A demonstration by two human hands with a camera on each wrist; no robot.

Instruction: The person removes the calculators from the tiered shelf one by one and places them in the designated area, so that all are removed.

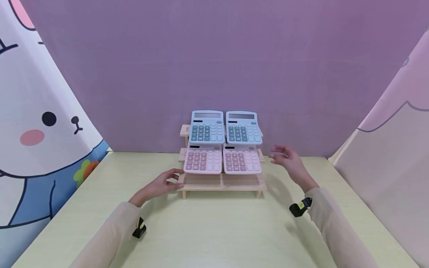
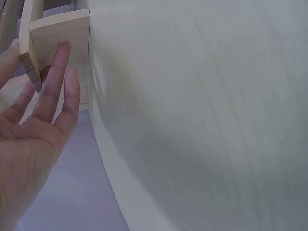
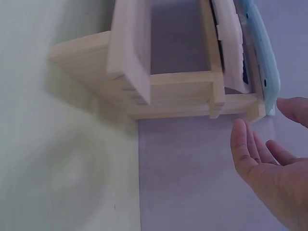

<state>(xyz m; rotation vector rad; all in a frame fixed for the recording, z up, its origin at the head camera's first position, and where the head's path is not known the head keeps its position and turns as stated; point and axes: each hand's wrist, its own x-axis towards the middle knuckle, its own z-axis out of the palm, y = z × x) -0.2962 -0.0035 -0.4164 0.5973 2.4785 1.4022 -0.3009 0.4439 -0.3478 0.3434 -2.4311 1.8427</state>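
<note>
A three-tier wooden display rack (image 1: 221, 182) stands at the middle of the table, its lowest shelf bare. Two blue calculators (image 1: 207, 128) lean side by side on the upper tier. Below them, two pink calculators (image 1: 203, 160) rest on the middle tier. At the rack's left end, my left hand (image 1: 161, 185) holds the lowest shelf; in the left wrist view the thumb lies on one side of the board, the fingers (image 2: 57, 79) on the other. My right hand (image 1: 289, 163) hovers apart from the rack's right side, fingers loosely bent, holding nothing.
The pale table (image 1: 214, 230) reaches back to a purple wall (image 1: 214, 56). A cartoon-printed cloth (image 1: 43, 156) hangs at the left, and a pink and white one (image 1: 395, 149) at the right. Small black devices sit on both wrists.
</note>
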